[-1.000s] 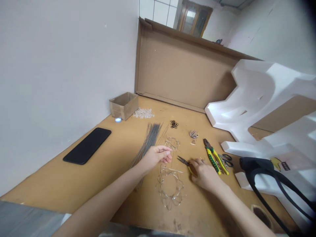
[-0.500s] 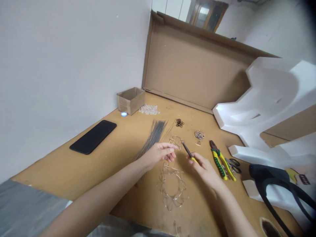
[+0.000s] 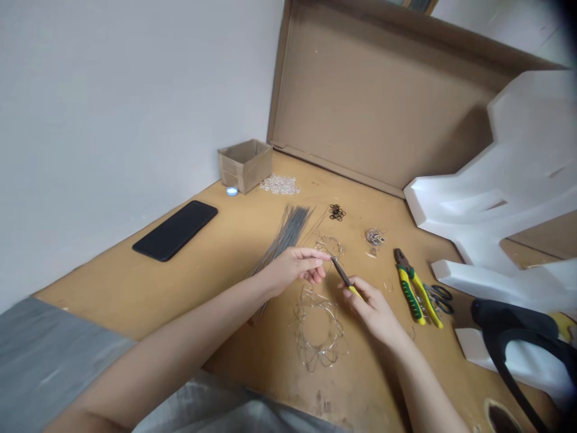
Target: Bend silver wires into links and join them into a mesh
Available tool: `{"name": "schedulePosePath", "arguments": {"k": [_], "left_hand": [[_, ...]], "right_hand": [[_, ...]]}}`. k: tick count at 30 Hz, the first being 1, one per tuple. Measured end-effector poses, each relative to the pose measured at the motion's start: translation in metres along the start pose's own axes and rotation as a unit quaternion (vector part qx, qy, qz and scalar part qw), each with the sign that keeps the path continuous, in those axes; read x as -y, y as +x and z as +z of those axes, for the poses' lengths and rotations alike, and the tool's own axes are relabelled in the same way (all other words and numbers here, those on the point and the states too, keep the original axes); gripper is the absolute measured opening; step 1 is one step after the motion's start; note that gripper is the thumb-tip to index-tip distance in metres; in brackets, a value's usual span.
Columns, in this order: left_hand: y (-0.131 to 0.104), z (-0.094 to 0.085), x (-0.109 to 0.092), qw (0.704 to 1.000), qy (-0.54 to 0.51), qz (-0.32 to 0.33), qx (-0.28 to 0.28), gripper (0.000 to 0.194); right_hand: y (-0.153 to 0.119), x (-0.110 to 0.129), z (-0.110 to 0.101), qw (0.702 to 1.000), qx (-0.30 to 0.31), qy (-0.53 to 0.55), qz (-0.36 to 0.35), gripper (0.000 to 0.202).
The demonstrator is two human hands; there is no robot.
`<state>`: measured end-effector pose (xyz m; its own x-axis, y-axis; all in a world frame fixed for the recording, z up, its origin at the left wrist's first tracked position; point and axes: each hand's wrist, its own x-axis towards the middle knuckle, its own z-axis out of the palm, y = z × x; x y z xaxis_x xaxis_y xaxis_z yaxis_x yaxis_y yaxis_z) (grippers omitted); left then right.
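Yellow-handled pliers (image 3: 344, 276): resting in the right hand (image 3: 372, 307), its fingers clamping round the handle; the tip is pointing to ten o'clock and meeting the left fingertips.
Left hand (image 3: 300, 269): thumb and forefinger are pinching together at that tip, seemingly on a wire too fine to make out.
Looped wire ring (image 3: 321, 347): lying on the tan surface (image 3: 234, 252) at six o'clock from the tip, its outer loops looking already bent.
Smaller wire ring (image 3: 331, 238): lying just beyond the tip, at twelve o'clock, partly shaped by the look of it.
Wire bundle (image 3: 288, 231): lying at ten o'clock, nearly straight and apparently unworked.
Black rings (image 3: 337, 211): sitting heaped at twelve o'clock, farther off, unattached.
Work state: shaping seems under way; how much is remaining, I cannot tell.
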<state>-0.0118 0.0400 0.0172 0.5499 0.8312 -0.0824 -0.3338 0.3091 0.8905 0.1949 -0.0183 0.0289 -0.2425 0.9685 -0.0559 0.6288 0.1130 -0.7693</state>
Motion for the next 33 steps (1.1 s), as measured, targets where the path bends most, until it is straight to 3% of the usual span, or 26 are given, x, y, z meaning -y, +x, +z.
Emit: {"name": "schedulePosePath", "arguments": {"k": [10,19,25,28,33], "left_hand": [[-0.001,0.001,-0.001,1.0,-0.008,-0.016,-0.002,0.029],[0.0,0.002,0.0,1.0,0.004,-0.018,-0.007,0.036],[0.0,0.005,-0.001,0.999,0.045,-0.015,-0.02,0.03],[0.0,0.005,0.0,0.997,0.067,-0.006,-0.04,0.024],[0.001,0.003,0.005,0.997,0.012,-0.028,-0.067,0.022]], "right_hand": [[0.0,-0.003,-0.001,1.0,-0.002,-0.016,-0.007,0.023],[0.0,0.001,0.001,0.997,-0.02,-0.072,-0.013,0.023],[-0.003,0.003,0.002,0.988,-0.032,-0.152,-0.009,0.022],[-0.004,0.008,0.006,0.962,-0.06,-0.267,0.006,0.02],[-0.001,0.019,0.015,0.858,-0.121,-0.498,0.029,0.022]]}}
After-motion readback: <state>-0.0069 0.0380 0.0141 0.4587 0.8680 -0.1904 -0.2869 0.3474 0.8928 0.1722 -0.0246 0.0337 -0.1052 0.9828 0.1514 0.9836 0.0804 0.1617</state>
